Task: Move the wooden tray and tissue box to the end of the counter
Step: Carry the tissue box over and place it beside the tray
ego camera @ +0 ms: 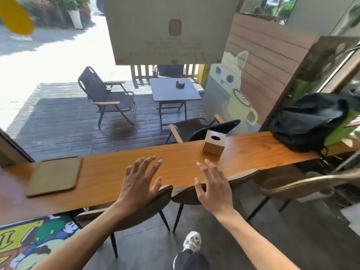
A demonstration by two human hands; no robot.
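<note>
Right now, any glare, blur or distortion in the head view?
Head view: wide-angle bend bows the long orange-brown wooden counter; sunlit pavement outside is blown out; right edge smears, blurring the black bag; square wooden tissue box and flat wooden tray stay sharp.

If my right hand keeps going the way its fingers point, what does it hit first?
Probably the tissue box: the right hand is open, fingers aimed up the counter toward it, with bare wood between. Depth is unclear.

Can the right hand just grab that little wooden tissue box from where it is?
Probably yes. The right hand is open and empty, and the tissue box sits on the counter just beyond its fingertips. Nothing lies between them; the black bag is farther right.
</note>
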